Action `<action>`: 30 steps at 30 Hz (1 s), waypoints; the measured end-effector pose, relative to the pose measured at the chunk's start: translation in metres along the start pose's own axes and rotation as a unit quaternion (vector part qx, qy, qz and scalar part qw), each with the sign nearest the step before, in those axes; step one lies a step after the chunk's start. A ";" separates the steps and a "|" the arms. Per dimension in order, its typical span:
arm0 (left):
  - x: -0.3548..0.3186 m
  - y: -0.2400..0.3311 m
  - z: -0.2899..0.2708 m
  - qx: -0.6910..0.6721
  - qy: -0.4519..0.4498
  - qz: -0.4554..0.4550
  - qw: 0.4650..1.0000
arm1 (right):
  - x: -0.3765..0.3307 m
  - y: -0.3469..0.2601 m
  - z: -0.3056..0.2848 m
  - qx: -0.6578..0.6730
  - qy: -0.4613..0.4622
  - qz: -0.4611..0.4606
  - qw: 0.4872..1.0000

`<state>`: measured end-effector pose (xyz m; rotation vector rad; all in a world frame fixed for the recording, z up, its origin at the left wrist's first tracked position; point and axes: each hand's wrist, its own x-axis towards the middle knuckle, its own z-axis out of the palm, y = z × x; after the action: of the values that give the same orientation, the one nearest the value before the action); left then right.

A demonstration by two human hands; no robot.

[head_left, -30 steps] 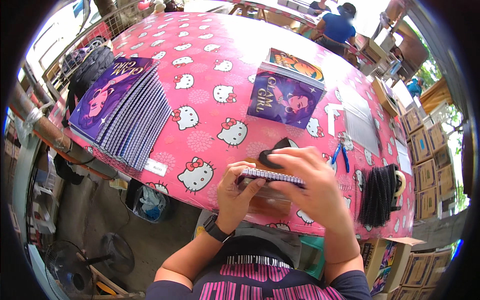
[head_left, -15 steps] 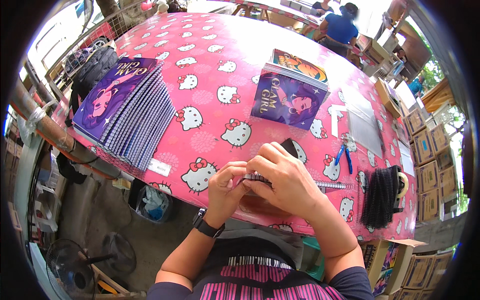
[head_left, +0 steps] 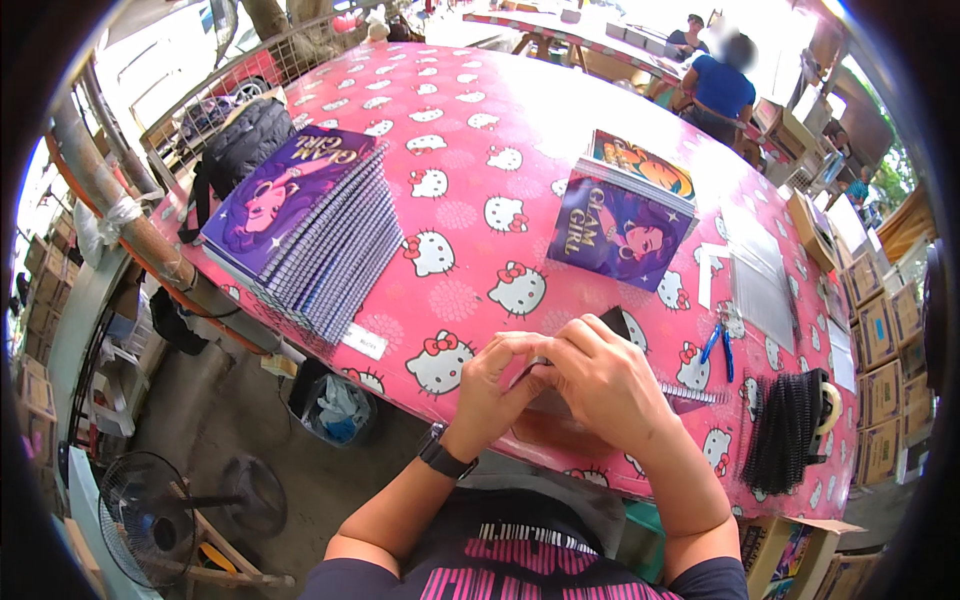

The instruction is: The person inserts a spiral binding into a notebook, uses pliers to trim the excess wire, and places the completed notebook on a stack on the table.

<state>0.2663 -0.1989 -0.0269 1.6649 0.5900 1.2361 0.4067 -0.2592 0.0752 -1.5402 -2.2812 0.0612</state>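
Observation:
At the near edge of the pink table [head_left: 455,300], my left hand [head_left: 495,385] and my right hand [head_left: 607,385] meet over a spiral notebook, its wire coil [head_left: 692,394] running out to the right from under my right hand. Both hands are closed, thumbs and fingertips pinching the coil's left part; the exact grip is mostly hidden. A brownish surface shows below my fingers. Beyond my right hand lies a small black piece [head_left: 615,322]. To the left rises a tall stack of purple-covered spiral notebooks [head_left: 300,205]. Ahead, a stack of booklets [head_left: 622,235] has purple and orange covers.
Blue-handled pliers [head_left: 716,350] lie right of my hands, near clear plastic sheets [head_left: 762,295]. A bundle of black coils [head_left: 785,430] sits beside a tape roll [head_left: 830,408]. A backpack [head_left: 245,145], bin [head_left: 338,408], fan [head_left: 150,520] and cardboard boxes [head_left: 880,400] surround the table. Other people work behind.
The view has shifted, so the whole table sits lower and further right. My fingers stay pinched at the notebook's coil, now covering more of it on the left.

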 end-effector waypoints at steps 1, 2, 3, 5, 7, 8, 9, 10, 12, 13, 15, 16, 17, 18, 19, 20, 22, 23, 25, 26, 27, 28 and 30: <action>0.004 0.010 -0.001 0.043 -0.004 0.001 0.999 | 0.000 0.000 -0.003 0.002 -0.002 0.010 1.000; 0.011 0.014 -0.009 0.044 0.013 0.061 0.997 | 0.001 -0.003 -0.010 -0.019 0.063 0.003 0.998; 0.021 0.018 -0.024 0.045 0.031 0.120 0.991 | 0.002 -0.008 -0.021 -0.038 0.128 -0.004 0.991; 0.044 0.037 -0.088 0.191 0.175 0.157 0.953 | -0.003 -0.005 -0.037 -0.024 0.267 0.009 0.963; 0.080 0.082 -0.126 0.160 0.348 0.066 0.921 | -0.026 0.026 -0.043 0.049 0.398 0.062 0.914; 0.095 0.089 -0.163 0.103 0.359 0.141 0.917 | -0.036 0.039 -0.044 0.113 0.434 0.107 0.887; 0.106 0.086 -0.207 0.109 0.381 0.192 0.898 | -0.041 0.056 -0.041 0.120 0.416 0.132 0.892; 0.113 0.079 -0.239 0.185 0.414 0.244 0.857 | -0.045 0.077 -0.035 0.121 0.397 0.160 0.896; 0.111 0.043 -0.307 0.367 0.387 0.163 0.830 | -0.051 0.130 -0.010 0.242 0.333 0.301 0.861; 0.109 0.028 -0.329 0.454 0.372 0.119 0.801 | -0.049 0.156 0.006 0.226 0.321 0.325 0.861; 0.102 0.005 -0.336 0.558 0.337 0.153 0.743 | -0.045 0.203 0.037 0.178 0.321 0.352 0.861; 0.105 0.003 -0.326 0.513 0.332 0.090 0.787 | -0.049 0.225 0.050 0.143 0.331 0.361 0.860; 0.103 0.002 -0.330 0.475 0.326 0.091 0.812 | -0.042 0.238 0.066 0.121 0.336 0.361 0.862; 0.100 -0.004 -0.336 0.433 0.321 0.090 0.838 | -0.035 0.247 0.076 0.134 0.351 0.390 0.841; 0.101 -0.003 -0.334 0.390 0.315 0.092 0.861 | -0.030 0.250 0.079 0.111 0.358 0.411 0.831; 0.099 -0.004 -0.331 0.342 0.318 0.058 0.882 | -0.026 0.253 0.082 0.087 0.364 0.432 0.820; 0.100 -0.004 -0.324 0.277 0.317 0.052 0.905 | -0.023 0.262 0.088 0.064 0.396 0.462 0.791; 0.101 -0.003 -0.323 0.244 0.314 0.050 0.916 | -0.029 0.271 0.092 0.069 0.401 0.453 0.793; 0.101 -0.003 -0.324 0.288 0.298 0.073 0.907 | -0.033 0.279 0.096 0.082 0.409 0.436 0.797; 0.101 -0.003 -0.326 0.294 0.298 0.076 0.905 | -0.034 0.276 0.095 0.085 0.408 0.432 0.800; 0.101 -0.003 -0.327 0.299 0.297 0.079 0.903 | -0.034 0.276 0.094 0.095 0.402 0.438 0.798; 0.102 -0.004 -0.333 0.321 0.283 0.089 0.899 | -0.038 0.276 0.088 0.101 0.399 0.446 0.795; 0.100 -0.006 -0.342 0.379 0.342 0.109 0.853 | -0.050 0.281 0.082 0.176 0.426 0.418 0.782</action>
<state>-0.0083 0.0208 0.0281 1.9162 1.5149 1.9489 0.6433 -0.1784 -0.0849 -1.7375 -0.7470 0.0162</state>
